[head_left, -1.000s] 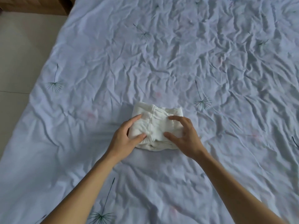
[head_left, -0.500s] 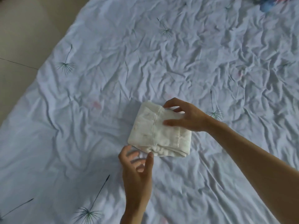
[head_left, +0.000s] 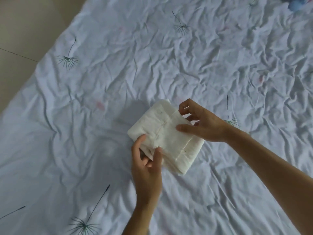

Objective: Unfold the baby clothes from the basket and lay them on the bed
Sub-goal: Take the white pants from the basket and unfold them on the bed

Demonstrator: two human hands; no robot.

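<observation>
A pale tiled floor [head_left: 25, 31] is seen at the upper left; it is cut off by the edge of the bed [head_left: 42, 78], which runs on a slant from the top down to the left border. The bed is covered by a wrinkled pale blue sheet [head_left: 118, 65] printed with dark dandelion heads [head_left: 67, 60]; wide stretches of sheet are seen on every side of the middle. The left hand [head_left: 147, 167] is reached up from the lower edge; its thumb and curled fingers are closed on the near left corner of a folded white garment [head_left: 169, 138], with the layers pinched between them. The garment is laid on the sheet at mid-frame, well apart from the bed's edge. The right hand [head_left: 205, 124] is brought in from the right; its thumb is pressed on the top fold and its curled fingers are hooked over the far right edge. A blue item [head_left: 298, 4], too blurred to tell, is caught in the top right corner.
</observation>
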